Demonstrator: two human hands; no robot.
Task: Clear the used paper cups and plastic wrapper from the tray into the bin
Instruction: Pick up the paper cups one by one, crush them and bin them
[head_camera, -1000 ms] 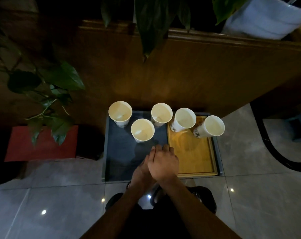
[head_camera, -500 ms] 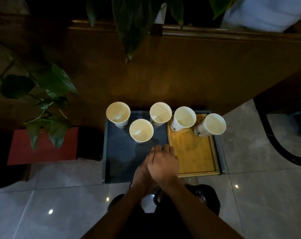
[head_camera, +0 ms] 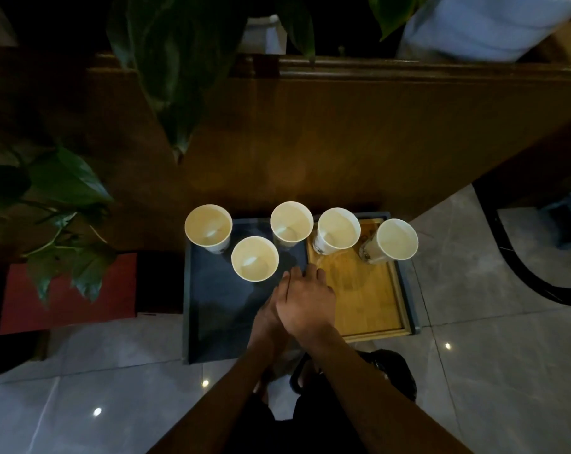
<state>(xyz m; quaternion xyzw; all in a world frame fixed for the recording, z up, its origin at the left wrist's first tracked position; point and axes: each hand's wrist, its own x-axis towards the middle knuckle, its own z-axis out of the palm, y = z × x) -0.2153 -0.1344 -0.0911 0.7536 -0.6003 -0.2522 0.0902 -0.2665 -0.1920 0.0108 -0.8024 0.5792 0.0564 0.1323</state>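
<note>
Several white paper cups stand upright at the far end of two trays. The left ones (head_camera: 208, 228) (head_camera: 255, 258) (head_camera: 291, 221) are on a dark tray (head_camera: 212, 309). Two more (head_camera: 338, 232) (head_camera: 397, 239) are on a wooden tray (head_camera: 372, 303) set into its right side. My right hand (head_camera: 305, 303) lies flat over my left hand (head_camera: 265, 319), just in front of the cups, above the seam between the trays. Neither hand holds anything that I can see. The left hand's fingers are hidden. No wrapper shows.
A wooden partition (head_camera: 343, 136) rises right behind the trays, with plant leaves (head_camera: 176, 70) hanging over it. More leaves (head_camera: 64, 198) and a red surface (head_camera: 71, 296) are at the left. A black object (head_camera: 393, 368) sits under my arms on the grey tiled floor (head_camera: 506, 371).
My stacked hands have edged a little forward towards the cups. The cups and trays have not moved.
</note>
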